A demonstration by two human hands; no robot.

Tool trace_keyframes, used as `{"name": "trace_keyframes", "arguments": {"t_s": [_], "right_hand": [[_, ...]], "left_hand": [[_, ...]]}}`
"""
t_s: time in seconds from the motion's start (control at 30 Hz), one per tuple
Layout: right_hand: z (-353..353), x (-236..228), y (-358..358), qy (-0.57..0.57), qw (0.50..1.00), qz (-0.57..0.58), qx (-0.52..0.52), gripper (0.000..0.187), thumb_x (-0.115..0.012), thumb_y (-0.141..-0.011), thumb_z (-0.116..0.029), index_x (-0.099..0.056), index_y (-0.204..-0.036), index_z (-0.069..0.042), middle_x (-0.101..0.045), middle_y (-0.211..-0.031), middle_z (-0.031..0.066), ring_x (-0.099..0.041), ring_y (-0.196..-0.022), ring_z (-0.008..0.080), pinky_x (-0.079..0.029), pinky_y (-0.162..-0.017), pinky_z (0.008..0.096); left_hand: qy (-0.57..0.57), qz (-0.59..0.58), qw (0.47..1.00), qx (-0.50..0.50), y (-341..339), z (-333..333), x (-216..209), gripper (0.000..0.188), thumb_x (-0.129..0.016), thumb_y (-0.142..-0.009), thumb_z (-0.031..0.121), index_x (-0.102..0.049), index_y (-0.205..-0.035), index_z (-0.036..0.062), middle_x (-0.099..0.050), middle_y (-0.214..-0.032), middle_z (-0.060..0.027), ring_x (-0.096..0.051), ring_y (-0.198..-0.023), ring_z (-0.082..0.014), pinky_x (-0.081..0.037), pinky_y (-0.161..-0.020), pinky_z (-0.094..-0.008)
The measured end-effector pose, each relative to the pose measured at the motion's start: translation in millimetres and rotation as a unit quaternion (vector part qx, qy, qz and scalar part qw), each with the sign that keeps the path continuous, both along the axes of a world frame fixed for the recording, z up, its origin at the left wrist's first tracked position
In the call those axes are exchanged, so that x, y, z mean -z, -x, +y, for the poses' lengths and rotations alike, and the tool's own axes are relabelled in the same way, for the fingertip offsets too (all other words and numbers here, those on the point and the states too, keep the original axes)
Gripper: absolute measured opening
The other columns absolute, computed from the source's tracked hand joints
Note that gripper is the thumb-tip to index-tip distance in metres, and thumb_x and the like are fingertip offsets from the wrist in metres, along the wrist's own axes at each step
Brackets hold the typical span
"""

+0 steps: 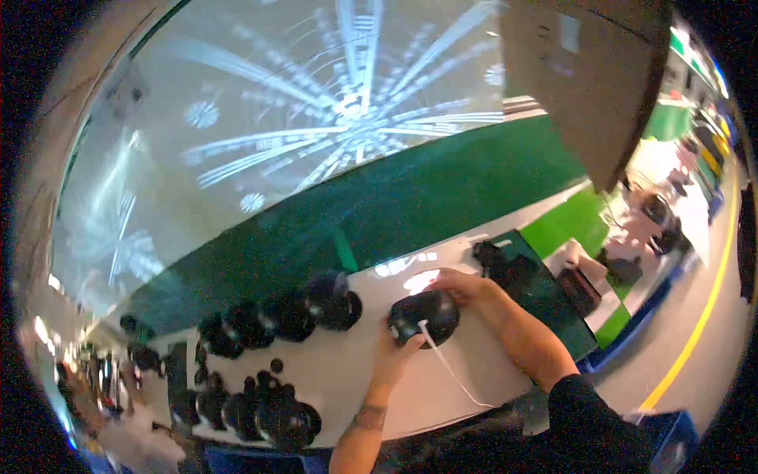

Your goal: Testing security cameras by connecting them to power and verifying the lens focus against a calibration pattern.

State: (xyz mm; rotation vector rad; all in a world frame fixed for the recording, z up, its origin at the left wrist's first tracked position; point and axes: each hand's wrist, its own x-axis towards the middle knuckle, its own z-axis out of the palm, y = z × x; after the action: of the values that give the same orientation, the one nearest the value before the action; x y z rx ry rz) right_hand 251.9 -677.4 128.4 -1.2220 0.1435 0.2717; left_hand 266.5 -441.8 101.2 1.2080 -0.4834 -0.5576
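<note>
- A factory floor, I'd say
- Black rounded units (288, 424) in matching rows along the white tabletop (347, 363)
- Yellow line (684, 357) running down the walkway (671, 316) beside us
- Blue bin (681, 438) nearby

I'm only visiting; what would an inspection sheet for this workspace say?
Surface: white table, lit unevenly.
Job's things: rounded black device; similar devices in a far row and near row.
Clutter: small black balls; dark object at right, unclear.
Hands: left hand grips the device; right hand touches its far side.
Cables: white cable joined to the device.
Surroundings: projected light rays; yellow floor line.
</note>
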Motion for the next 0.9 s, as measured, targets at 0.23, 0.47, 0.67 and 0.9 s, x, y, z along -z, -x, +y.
{"name": "trace_keyframes", "arguments": {"t_s": [0.23, 0.47, 0.67, 0.9], "right_hand": [[43.6, -28.8, 5.4, -0.017, 0.983, -0.042, 0.178, 0.039, -0.060, -0.092, -0.020, -0.057, -0.125, 0.000, -0.067, -0.108, 0.0097, -0.065, -0.089, 0.0159, -0.053, -0.075, 0.0270], [63.2, -31.6, 28.3, 0.002, 0.965, -0.008, 0.263, 0.042, -0.057, -0.095, -0.022, -0.054, -0.131, 0.000, -0.065, -0.114, 0.0095, -0.063, -0.099, 0.0183, -0.051, -0.084, 0.0295], [65.0, -33.0, 36.8, 0.021, 0.954, 0.014, 0.300, 0.044, -0.054, -0.098, -0.024, -0.052, -0.135, 0.000, -0.064, -0.119, 0.0094, -0.061, -0.108, 0.0204, -0.050, -0.092, 0.0317], [72.7, -40.7, 42.2, 0.043, 0.948, 0.011, 0.315, 0.044, -0.048, -0.101, -0.020, -0.047, -0.142, -0.001, -0.058, -0.129, 0.0099, -0.059, -0.115, 0.0212, -0.048, -0.098, 0.0326]], "left_hand": [[-0.041, -0.086, 0.995, -0.034, -3.0, 8.1, -5.6, 0.091, -0.087, -0.073, 0.034, -0.036, -0.139, -0.0005, -0.052, -0.128, -0.0134, -0.054, -0.116, -0.0249, -0.048, -0.098, -0.0397], [-0.029, -0.069, 0.996, -0.039, 2.9, 15.1, -19.3, 0.093, -0.088, -0.070, 0.035, -0.037, -0.138, -0.0009, -0.053, -0.130, -0.0153, -0.048, -0.124, -0.0257, -0.040, -0.107, -0.0400], [-0.040, -0.079, 0.994, -0.062, 5.6, 13.7, -20.1, 0.094, -0.089, -0.069, 0.036, -0.036, -0.137, -0.0019, -0.052, -0.129, -0.0178, -0.050, -0.122, -0.0272, -0.041, -0.106, -0.0398], [-0.038, -0.096, 0.992, -0.073, 2.6, 8.8, -11.4, 0.098, -0.089, -0.066, 0.040, -0.037, -0.138, 0.0000, -0.054, -0.129, -0.0194, -0.052, -0.122, -0.0307, -0.041, -0.107, -0.0428]]}}
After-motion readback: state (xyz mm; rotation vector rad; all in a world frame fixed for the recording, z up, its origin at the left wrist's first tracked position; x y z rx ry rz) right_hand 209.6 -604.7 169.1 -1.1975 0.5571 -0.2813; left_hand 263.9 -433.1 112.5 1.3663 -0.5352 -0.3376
